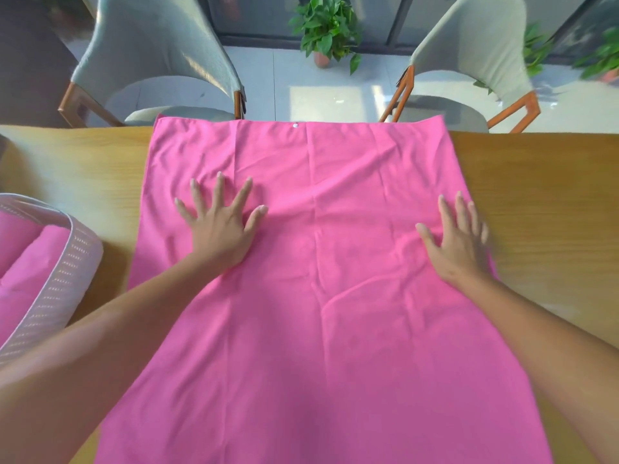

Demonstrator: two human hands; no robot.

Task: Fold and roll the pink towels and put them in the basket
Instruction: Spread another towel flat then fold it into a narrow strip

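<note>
A large pink towel [328, 262] lies spread flat over the wooden table [80, 169], reaching from the far edge to the near edge. My left hand [221, 226] presses flat on its left half with fingers spread. My right hand [459, 239] lies flat near the towel's right edge, fingers straight. A small white snap [295, 126] sits at the middle of the far hem. At the left edge stands a pale perforated basket [72, 262] holding rolled pink towels [30, 259].
Two grey chairs with wooden legs [157, 61] [475, 61] stand behind the table's far edge. Potted green plants [325, 28] stand on the tiled floor beyond. Bare table wood [536, 182] shows to the right of the towel.
</note>
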